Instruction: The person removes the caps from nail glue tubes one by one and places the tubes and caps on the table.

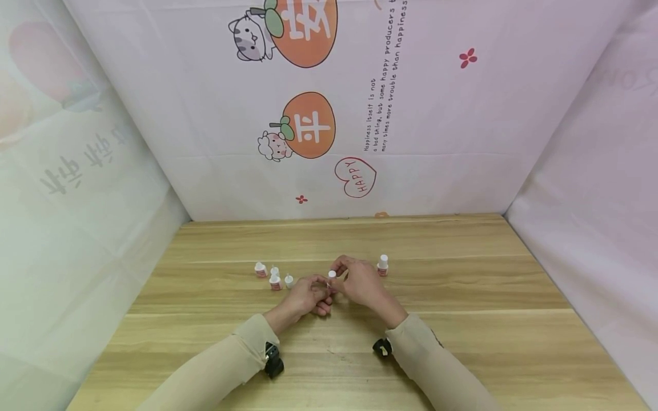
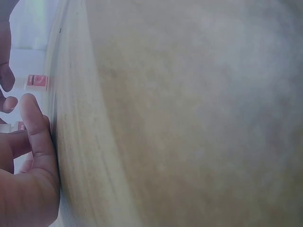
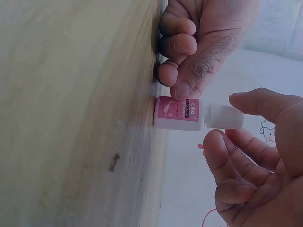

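Note:
A small nail glue bottle (image 3: 176, 113) with a pink label and a white cap (image 3: 226, 116) stands upright on the table between the two hands. My left hand (image 1: 308, 295) grips its body low down, thumb against the label. From the other side, the thumb and fingers of my right hand (image 1: 364, 282) pinch the white cap. In the left wrist view, the left fingers (image 2: 34, 118) hide most of the bottle, and only a bit of its label shows.
Left of the hands stand several similar small bottles (image 1: 275, 282), some with thin bare nozzles. Another capped bottle (image 1: 382, 266) stands just right of the right hand. The wooden table (image 1: 329, 365) meets a printed white cloth wall (image 1: 421, 171) at the back.

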Demonstrator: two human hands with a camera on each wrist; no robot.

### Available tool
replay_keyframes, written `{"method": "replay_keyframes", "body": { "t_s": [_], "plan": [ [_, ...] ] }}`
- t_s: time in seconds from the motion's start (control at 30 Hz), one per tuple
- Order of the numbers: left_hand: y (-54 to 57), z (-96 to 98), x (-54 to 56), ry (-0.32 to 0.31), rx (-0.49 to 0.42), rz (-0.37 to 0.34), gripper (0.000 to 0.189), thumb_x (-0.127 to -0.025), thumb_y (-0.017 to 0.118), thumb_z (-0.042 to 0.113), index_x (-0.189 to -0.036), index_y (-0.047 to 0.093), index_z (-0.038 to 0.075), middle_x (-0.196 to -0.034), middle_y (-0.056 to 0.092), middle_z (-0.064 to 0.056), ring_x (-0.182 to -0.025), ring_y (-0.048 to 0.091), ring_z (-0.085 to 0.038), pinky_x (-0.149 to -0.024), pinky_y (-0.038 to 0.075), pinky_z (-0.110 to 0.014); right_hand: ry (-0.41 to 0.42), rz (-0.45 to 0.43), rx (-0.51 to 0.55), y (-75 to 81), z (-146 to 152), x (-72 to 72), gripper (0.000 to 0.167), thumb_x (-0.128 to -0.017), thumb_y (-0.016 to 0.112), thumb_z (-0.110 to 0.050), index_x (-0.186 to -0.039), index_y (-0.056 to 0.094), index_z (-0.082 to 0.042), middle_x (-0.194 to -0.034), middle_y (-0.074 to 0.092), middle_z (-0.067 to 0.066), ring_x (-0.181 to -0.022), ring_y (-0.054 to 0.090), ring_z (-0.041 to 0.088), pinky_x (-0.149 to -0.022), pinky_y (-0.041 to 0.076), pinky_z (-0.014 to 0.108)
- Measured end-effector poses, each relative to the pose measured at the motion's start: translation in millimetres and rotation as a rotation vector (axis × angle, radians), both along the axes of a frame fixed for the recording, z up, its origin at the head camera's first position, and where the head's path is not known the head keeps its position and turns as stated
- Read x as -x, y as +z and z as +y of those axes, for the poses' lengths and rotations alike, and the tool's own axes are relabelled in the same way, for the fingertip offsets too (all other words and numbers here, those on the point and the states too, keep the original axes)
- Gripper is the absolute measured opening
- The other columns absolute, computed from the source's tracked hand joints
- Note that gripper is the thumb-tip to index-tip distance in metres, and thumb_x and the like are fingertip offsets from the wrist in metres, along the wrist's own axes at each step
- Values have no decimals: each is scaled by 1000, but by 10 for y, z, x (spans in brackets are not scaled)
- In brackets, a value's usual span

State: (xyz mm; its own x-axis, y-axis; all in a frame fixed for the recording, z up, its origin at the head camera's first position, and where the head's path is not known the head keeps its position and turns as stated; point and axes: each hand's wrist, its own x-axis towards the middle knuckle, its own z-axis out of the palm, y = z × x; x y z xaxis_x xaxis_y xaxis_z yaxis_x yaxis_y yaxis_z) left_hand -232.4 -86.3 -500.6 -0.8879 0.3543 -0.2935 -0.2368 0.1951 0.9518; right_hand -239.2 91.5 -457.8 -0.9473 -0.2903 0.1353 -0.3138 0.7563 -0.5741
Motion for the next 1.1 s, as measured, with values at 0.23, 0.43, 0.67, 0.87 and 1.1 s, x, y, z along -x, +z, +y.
{"method": "replay_keyframes", "body": {
  "t_s": [0.23, 0.43, 0.67, 0.87, 1.1],
  "plan": [
    [-6, -2, -3, 0, -6, -4, 22, -103, 48, 1, -123, 55, -4, -84, 65, -10, -63, 67, -12, -59, 61, -25, 4, 11, 4, 1, -4, 0, 15, -86, 77, -28, -95, 66, -25, -91, 72, -6, -65, 54, 7, -59, 44, 23],
    [-1, -7, -3, 1, 1, -6, 23, -103, 47, 1, -125, 55, -3, -84, 65, -10, -63, 67, -12, -59, 61, -25, 0, 23, -13, -4, -6, 3, 17, -85, 78, -33, -95, 66, -26, -92, 72, -6, -67, 55, 7, -61, 45, 24],
    [9, -5, -4, 2, 2, -6, 23, -103, 47, 1, -125, 55, -4, -85, 66, -11, -63, 67, -12, -59, 61, -25, -10, 16, -14, -3, -12, 9, 17, -84, 79, -32, -93, 66, -25, -90, 71, -7, -67, 54, 8, -62, 44, 25],
    [10, -6, -5, 0, 3, -4, 23, -103, 47, 1, -124, 55, -4, -85, 65, -11, -63, 67, -12, -59, 61, -25, -8, 2, -17, -6, -18, 8, 17, -85, 78, -33, -94, 65, -27, -92, 71, -7, -65, 53, 9, -61, 44, 25],
    [-1, -11, 4, -3, 7, -6, 23, -103, 48, 2, -124, 55, -4, -85, 66, -11, -63, 67, -12, -60, 62, -25, -14, -1, -21, -20, -19, 14, 17, -85, 78, -32, -94, 65, -27, -90, 70, -8, -66, 53, 8, -60, 44, 25]
  ]
}}
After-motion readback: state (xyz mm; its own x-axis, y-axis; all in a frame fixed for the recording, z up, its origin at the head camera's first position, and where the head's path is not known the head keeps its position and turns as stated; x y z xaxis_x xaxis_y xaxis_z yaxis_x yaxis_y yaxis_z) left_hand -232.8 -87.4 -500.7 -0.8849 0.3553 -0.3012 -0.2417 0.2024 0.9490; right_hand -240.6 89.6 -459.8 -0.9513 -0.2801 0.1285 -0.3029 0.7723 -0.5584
